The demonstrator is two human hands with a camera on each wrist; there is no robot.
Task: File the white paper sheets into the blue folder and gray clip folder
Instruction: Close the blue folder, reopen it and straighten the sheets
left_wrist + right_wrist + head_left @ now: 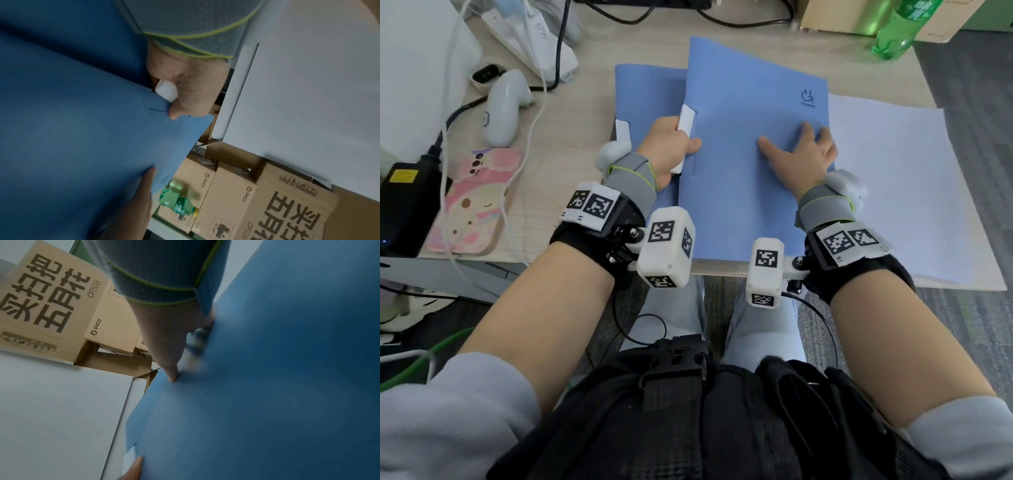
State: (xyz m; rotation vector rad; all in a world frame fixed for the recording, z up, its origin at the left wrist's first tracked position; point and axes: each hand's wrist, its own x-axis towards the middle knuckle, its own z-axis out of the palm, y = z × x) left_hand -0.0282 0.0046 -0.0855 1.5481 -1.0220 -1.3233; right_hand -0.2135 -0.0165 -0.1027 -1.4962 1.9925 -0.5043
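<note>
left hand (671, 147) pinches the blue folder (750, 164) spine, right hand (804, 154) pressing flat; cover could spring open if that palm lifts.

The head camera is looking steeply down from above the lap at the desk (571, 137), with both forearms rising from the lower frame. Each wrist camera is sitting very close against the blue folder (72, 121), facing along its hand toward the cardboard boxes (51, 296). All three views are sharing the folder; the wrist views are also sharing the boxes.
</note>
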